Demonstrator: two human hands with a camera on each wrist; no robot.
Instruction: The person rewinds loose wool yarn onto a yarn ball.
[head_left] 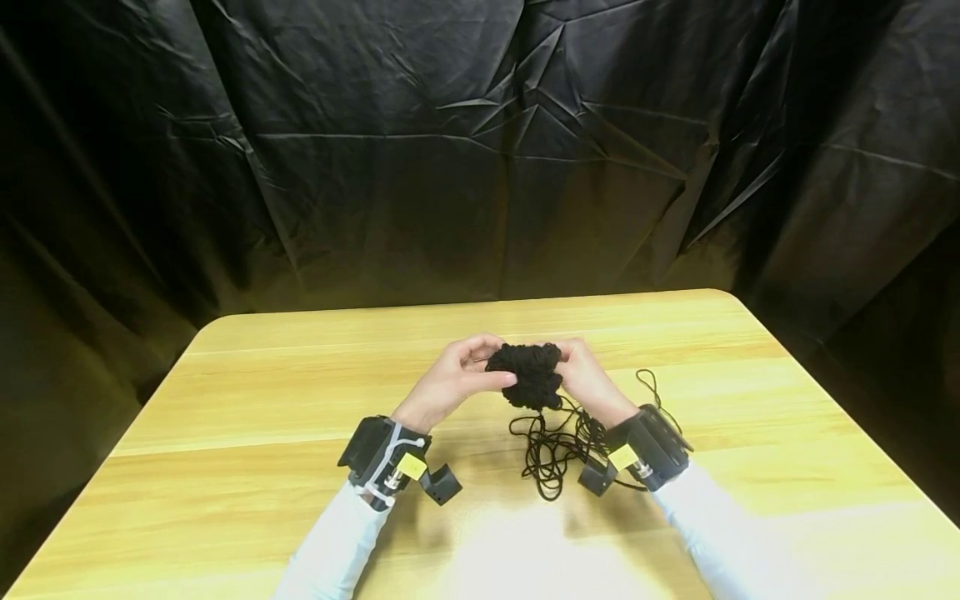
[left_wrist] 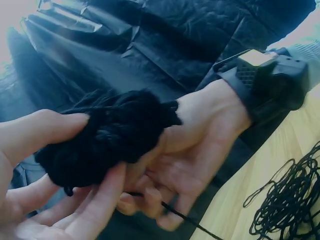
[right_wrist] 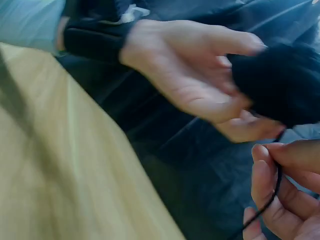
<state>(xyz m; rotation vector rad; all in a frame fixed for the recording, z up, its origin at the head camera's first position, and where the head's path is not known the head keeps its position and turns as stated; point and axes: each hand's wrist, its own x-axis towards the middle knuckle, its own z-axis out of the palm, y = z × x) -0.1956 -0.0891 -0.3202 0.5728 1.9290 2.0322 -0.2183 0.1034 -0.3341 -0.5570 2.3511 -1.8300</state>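
Observation:
Between the two hands, above the table, is a wound bundle of black cord (head_left: 528, 377). My left hand (head_left: 454, 377) grips it from the left, thumb (left_wrist: 65, 127) across the near face and fingers beneath. On the other side, my right hand (head_left: 588, 385) pinches a single strand (right_wrist: 270, 201) between thumb and fingertips, close beside the bundle. That strand runs down from the bundle through the right fingers (right_wrist: 262, 172). Below the right hand, a loose tangle of the same cord (head_left: 551, 467) lies on the table, partly hidden by the right wrist.
The light wooden table (head_left: 247, 467) has rounded far corners. Behind it hangs a creased black sheet (head_left: 390, 208). Each wrist wears a black strap with a camera, the left camera (head_left: 441, 484) and the right camera (head_left: 597, 477) jutting inward. One cord loop (head_left: 647, 380) reaches out right of the right wrist.

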